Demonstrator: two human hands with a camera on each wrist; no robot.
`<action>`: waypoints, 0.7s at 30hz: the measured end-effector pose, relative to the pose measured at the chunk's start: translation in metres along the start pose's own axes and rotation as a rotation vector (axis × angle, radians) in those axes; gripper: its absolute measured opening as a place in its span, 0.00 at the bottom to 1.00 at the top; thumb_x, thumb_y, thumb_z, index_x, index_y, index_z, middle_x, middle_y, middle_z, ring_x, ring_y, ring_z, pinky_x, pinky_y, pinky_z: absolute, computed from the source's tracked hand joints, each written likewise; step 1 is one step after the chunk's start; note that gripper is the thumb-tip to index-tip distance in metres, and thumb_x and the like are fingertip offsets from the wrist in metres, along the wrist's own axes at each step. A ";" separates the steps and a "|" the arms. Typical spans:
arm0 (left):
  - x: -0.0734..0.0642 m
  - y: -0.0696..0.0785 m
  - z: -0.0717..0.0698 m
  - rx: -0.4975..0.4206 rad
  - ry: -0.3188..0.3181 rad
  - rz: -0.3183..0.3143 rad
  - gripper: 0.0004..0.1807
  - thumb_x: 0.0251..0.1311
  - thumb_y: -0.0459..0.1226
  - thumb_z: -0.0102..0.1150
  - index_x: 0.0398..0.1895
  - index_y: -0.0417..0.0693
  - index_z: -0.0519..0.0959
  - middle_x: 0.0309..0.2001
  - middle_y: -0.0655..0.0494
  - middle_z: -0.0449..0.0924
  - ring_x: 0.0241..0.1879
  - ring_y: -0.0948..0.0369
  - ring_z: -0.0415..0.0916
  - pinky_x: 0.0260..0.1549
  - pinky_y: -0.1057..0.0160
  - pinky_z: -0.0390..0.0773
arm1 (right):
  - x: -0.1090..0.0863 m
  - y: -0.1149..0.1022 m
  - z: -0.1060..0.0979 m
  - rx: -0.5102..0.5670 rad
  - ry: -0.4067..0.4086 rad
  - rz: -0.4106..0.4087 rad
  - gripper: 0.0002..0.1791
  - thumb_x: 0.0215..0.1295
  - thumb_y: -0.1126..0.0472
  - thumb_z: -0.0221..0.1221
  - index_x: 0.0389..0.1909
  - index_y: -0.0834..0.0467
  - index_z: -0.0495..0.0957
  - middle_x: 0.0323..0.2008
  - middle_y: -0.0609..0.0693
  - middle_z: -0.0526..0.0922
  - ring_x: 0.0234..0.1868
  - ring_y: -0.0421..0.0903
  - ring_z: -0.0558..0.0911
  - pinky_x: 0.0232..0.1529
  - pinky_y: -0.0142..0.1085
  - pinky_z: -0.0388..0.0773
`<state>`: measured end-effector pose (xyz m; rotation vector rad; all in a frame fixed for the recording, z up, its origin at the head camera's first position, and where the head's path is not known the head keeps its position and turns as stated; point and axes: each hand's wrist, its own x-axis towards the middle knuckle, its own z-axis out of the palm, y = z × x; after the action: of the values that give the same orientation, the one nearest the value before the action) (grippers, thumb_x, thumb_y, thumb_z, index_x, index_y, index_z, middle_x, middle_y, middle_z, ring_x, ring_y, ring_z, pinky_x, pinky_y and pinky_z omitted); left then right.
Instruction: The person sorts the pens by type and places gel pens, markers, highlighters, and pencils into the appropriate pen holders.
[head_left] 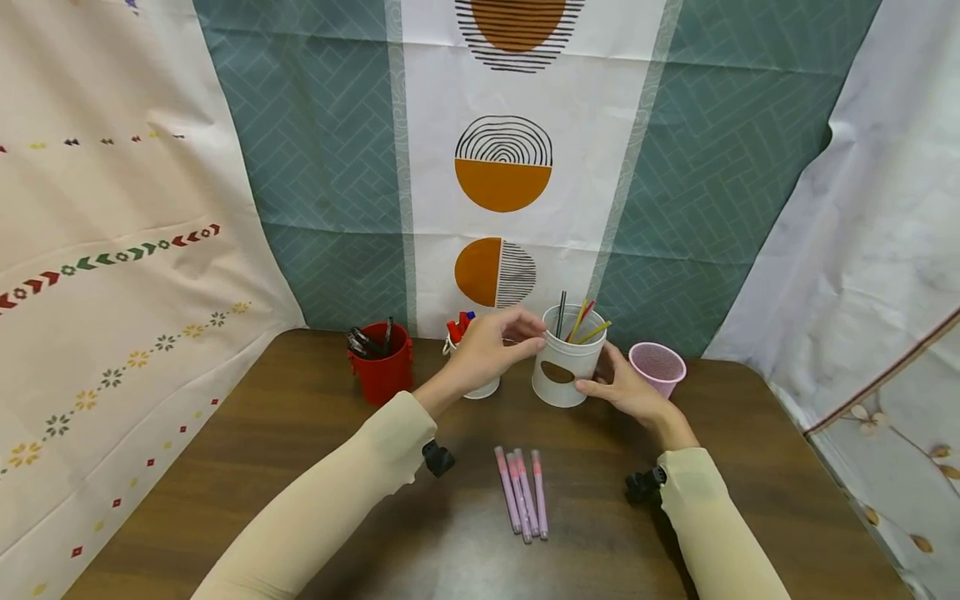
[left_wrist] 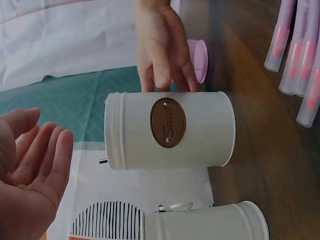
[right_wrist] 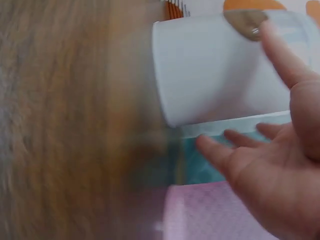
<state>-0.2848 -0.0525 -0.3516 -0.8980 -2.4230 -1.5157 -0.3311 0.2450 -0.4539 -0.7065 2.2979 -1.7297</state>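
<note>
A white metal canister [head_left: 573, 357] with a brown oval label stands at the back of the table, holding several thin pencil-like sticks [head_left: 578, 321] in yellow, red and dark colours. At its left rim is my left hand [head_left: 487, 346], its fingers loosely bent and nothing in them; the left wrist view shows this hand apart from the canister. My right hand [head_left: 628, 389] is at the canister's lower right side. Its thumb overlaps the label in the right wrist view, while the other fingers [right_wrist: 215, 152] spread along the side with a gap showing.
Several pink-lilac markers [head_left: 538, 500] lie on the wooden table [head_left: 600, 533] in front. A red bucket [head_left: 384, 379] of dark pens stands at the left. A smaller white bucket [head_left: 483, 390] with red and blue pens is partly behind my left hand. A pink mesh cup [head_left: 662, 371] stands at the right.
</note>
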 end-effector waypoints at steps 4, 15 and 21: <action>-0.009 -0.002 0.000 0.007 0.006 -0.022 0.13 0.70 0.39 0.70 0.54 0.47 0.86 0.45 0.61 0.90 0.45 0.62 0.85 0.50 0.61 0.85 | -0.015 -0.019 -0.005 -0.108 -0.013 0.064 0.52 0.74 0.63 0.66 0.85 0.64 0.40 0.81 0.70 0.53 0.80 0.73 0.58 0.77 0.66 0.58; -0.034 -0.012 0.006 0.023 -0.011 -0.069 0.10 0.69 0.41 0.71 0.50 0.55 0.86 0.44 0.65 0.90 0.46 0.63 0.84 0.52 0.53 0.85 | -0.061 -0.062 -0.029 -0.344 -0.080 0.088 0.44 0.75 0.55 0.66 0.83 0.63 0.55 0.75 0.67 0.68 0.74 0.71 0.69 0.65 0.43 0.80; -0.049 -0.013 0.006 0.034 -0.001 -0.086 0.10 0.68 0.41 0.71 0.50 0.54 0.86 0.44 0.65 0.89 0.46 0.63 0.85 0.52 0.55 0.86 | -0.082 -0.069 -0.052 -0.362 0.101 -0.066 0.31 0.75 0.61 0.66 0.75 0.61 0.69 0.67 0.63 0.80 0.65 0.55 0.82 0.55 0.24 0.80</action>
<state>-0.2511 -0.0710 -0.3850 -0.7978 -2.5110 -1.4971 -0.2634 0.3138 -0.3844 -0.7785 2.7233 -1.4153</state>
